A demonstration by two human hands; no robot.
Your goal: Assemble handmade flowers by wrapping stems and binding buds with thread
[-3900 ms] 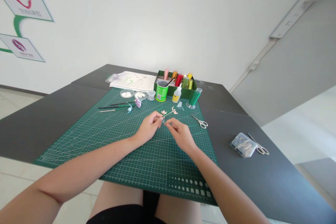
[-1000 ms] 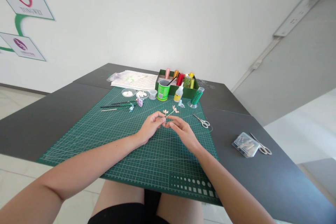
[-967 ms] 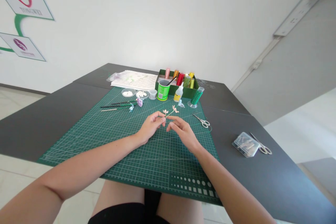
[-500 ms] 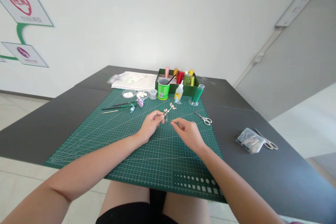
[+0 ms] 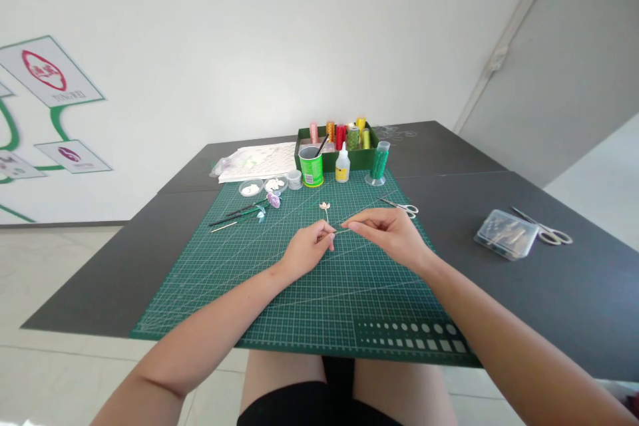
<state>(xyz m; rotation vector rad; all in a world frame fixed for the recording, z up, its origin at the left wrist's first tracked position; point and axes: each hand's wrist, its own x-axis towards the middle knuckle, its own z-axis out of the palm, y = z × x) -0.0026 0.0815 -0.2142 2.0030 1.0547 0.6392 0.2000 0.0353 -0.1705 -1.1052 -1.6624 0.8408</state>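
Observation:
Over the middle of the green cutting mat [image 5: 309, 293], my left hand [image 5: 307, 253] pinches the thin stem of a small pale pink flower [image 5: 325, 206] that stands upright above the fingers. My right hand [image 5: 389, 233] is beside it, fingers pinched on a fine wire or thread [image 5: 342, 231] that runs to the stem. Both hands hover just above the mat.
At the mat's far edge stand a green cup [image 5: 311, 168], a glue bottle [image 5: 342, 166], a green box of thread spools [image 5: 339, 143], small dishes [image 5: 251, 188] and a purple flower with tools [image 5: 249, 212]. Small scissors [image 5: 402, 206] lie to the right. A clear plastic case [image 5: 506, 233] and larger scissors [image 5: 546, 233] lie on the dark table.
My head turned, so the whole scene shifted. The flower stem now stands more upright in my left hand, and my right hand has drawn a little to the right, pulling the fine strand out.

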